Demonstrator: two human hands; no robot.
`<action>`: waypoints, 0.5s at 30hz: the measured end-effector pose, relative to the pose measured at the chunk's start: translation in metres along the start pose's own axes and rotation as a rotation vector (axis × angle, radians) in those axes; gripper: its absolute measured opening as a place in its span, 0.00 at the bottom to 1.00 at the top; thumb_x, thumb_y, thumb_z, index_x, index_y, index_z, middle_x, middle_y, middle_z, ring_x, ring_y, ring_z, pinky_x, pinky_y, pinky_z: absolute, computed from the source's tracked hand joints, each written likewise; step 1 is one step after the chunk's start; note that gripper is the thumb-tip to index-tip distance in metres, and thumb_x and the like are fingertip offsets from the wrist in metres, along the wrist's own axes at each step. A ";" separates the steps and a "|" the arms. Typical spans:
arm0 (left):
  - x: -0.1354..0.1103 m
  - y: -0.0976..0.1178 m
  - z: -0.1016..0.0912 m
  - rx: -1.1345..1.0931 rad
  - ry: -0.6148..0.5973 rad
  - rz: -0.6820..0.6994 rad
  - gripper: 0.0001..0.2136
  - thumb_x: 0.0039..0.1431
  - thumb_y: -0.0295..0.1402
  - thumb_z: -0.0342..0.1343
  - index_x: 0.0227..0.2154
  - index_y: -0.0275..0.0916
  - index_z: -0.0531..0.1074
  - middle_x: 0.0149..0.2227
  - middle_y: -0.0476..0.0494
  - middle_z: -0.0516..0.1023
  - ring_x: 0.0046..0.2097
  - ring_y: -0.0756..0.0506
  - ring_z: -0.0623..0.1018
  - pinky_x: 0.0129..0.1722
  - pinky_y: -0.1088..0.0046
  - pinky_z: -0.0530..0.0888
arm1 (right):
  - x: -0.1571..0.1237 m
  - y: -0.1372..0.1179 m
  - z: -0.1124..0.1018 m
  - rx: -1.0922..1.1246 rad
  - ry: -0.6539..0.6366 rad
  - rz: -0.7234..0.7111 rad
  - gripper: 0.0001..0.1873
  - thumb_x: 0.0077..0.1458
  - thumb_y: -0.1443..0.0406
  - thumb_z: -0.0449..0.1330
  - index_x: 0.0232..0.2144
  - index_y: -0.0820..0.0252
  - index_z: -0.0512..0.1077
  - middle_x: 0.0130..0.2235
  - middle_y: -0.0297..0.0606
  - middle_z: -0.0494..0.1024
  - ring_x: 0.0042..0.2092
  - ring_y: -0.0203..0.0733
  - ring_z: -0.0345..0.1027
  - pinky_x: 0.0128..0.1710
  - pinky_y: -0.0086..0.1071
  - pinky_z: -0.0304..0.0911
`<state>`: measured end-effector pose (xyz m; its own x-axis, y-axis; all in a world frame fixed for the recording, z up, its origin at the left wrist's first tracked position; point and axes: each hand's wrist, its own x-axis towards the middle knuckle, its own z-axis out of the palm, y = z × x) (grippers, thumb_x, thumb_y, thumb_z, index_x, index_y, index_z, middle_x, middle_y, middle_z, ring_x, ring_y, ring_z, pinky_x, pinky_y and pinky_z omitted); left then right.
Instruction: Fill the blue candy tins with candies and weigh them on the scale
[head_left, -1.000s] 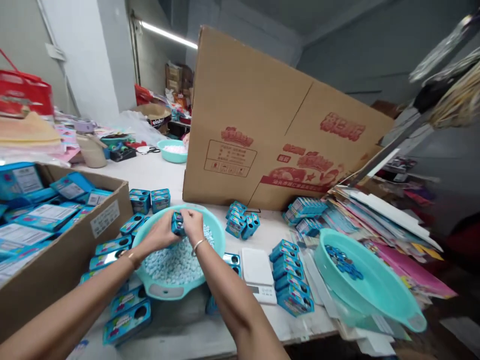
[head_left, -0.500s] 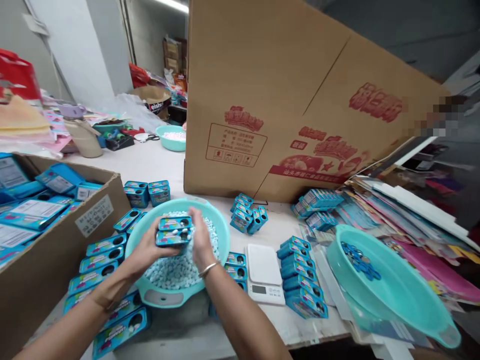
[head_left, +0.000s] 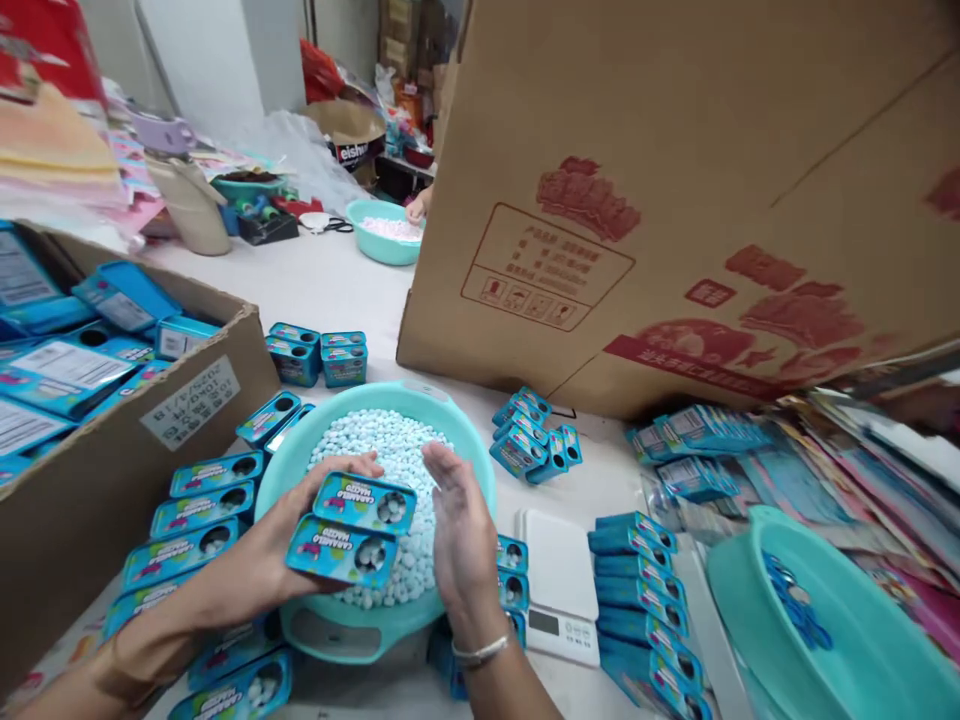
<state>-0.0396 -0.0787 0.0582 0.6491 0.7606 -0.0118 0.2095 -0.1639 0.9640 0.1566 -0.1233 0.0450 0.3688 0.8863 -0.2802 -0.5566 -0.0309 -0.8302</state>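
- Two blue boxes lie one against the other in the left hand, above the bowl, tilted, their round openings up and toward the right; white pieces show in both.
- The left hand is closed around them from their left end, thumb along the far side.
- The right hand is open and holds nothing: fingers straight and together, palm turned toward the boxes, apart from them, over the bowl's right side.
- Pale blue pellets fill much of the bowl.
- More boxes stand in a column left of the bowl, some with pellets in their openings.
- A white scale sits to the right, a box row just beyond it.
- Far right, a basin holds small blue parts.
- At left, a carton is heaped with boxes.
- Behind, another person's hand is at a small bowl.
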 end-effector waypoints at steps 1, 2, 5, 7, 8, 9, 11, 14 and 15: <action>-0.003 -0.001 -0.001 -0.017 -0.009 -0.010 0.37 0.49 0.33 0.67 0.61 0.54 0.58 0.67 0.45 0.59 0.67 0.34 0.59 0.67 0.56 0.59 | 0.002 -0.001 -0.007 -0.029 0.013 -0.012 0.23 0.59 0.48 0.53 0.45 0.55 0.76 0.53 0.38 0.77 0.60 0.46 0.64 0.65 0.46 0.50; -0.005 -0.004 -0.002 -0.041 -0.006 -0.023 0.38 0.49 0.33 0.67 0.61 0.54 0.58 0.66 0.46 0.59 0.67 0.34 0.59 0.67 0.56 0.59 | 0.004 -0.003 -0.014 -0.077 0.007 -0.024 0.23 0.60 0.49 0.52 0.45 0.55 0.76 0.53 0.38 0.77 0.60 0.46 0.65 0.64 0.46 0.51; -0.007 -0.015 -0.004 -0.179 0.043 -0.128 0.44 0.42 0.33 0.70 0.63 0.54 0.56 0.65 0.44 0.63 0.65 0.31 0.63 0.64 0.55 0.64 | 0.013 -0.008 -0.026 -0.455 -0.171 -0.112 0.20 0.62 0.51 0.52 0.48 0.53 0.74 0.53 0.39 0.75 0.58 0.45 0.65 0.62 0.44 0.54; -0.007 -0.020 -0.006 -0.280 0.098 -0.253 0.49 0.39 0.34 0.71 0.65 0.53 0.52 0.63 0.42 0.66 0.62 0.28 0.67 0.58 0.54 0.71 | 0.019 -0.011 -0.028 -0.818 -0.395 -0.210 0.20 0.64 0.54 0.50 0.52 0.52 0.72 0.54 0.40 0.74 0.57 0.45 0.64 0.62 0.42 0.54; -0.007 -0.021 -0.008 -0.300 0.111 -0.293 0.51 0.38 0.34 0.71 0.66 0.52 0.50 0.62 0.42 0.67 0.60 0.28 0.69 0.55 0.55 0.73 | 0.023 -0.012 -0.028 -0.973 -0.511 -0.241 0.20 0.65 0.55 0.48 0.54 0.52 0.70 0.54 0.40 0.73 0.57 0.44 0.63 0.61 0.42 0.54; -0.007 -0.021 -0.011 -0.293 0.115 -0.307 0.52 0.38 0.34 0.71 0.66 0.52 0.50 0.62 0.42 0.68 0.60 0.28 0.70 0.54 0.56 0.74 | 0.026 -0.012 -0.028 -1.100 -0.614 -0.250 0.21 0.66 0.56 0.46 0.56 0.52 0.68 0.54 0.41 0.72 0.57 0.44 0.63 0.60 0.41 0.55; -0.009 -0.019 -0.017 -0.220 0.108 -0.270 0.50 0.39 0.34 0.70 0.66 0.53 0.51 0.61 0.44 0.68 0.59 0.30 0.70 0.54 0.59 0.74 | 0.031 -0.008 -0.028 -1.301 -0.778 -0.221 0.22 0.66 0.55 0.47 0.58 0.52 0.65 0.54 0.43 0.71 0.55 0.45 0.63 0.56 0.41 0.58; -0.015 -0.013 -0.025 -0.136 0.131 -0.196 0.46 0.41 0.36 0.70 0.63 0.54 0.55 0.61 0.45 0.68 0.58 0.32 0.72 0.54 0.63 0.74 | 0.034 0.008 -0.030 -1.560 -0.880 -0.228 0.24 0.59 0.53 0.56 0.56 0.51 0.65 0.54 0.44 0.68 0.52 0.49 0.63 0.48 0.40 0.61; -0.017 -0.011 -0.027 -0.133 0.152 -0.183 0.46 0.41 0.36 0.70 0.63 0.53 0.55 0.61 0.45 0.69 0.57 0.33 0.73 0.53 0.64 0.74 | 0.035 0.014 -0.031 -1.608 -0.865 -0.236 0.23 0.58 0.55 0.58 0.54 0.51 0.66 0.52 0.44 0.68 0.50 0.48 0.63 0.45 0.39 0.61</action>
<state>-0.0723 -0.0727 0.0548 0.4899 0.8571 -0.1591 0.2087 0.0618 0.9760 0.1846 -0.1070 0.0091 -0.4051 0.8827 -0.2382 0.8002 0.2162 -0.5595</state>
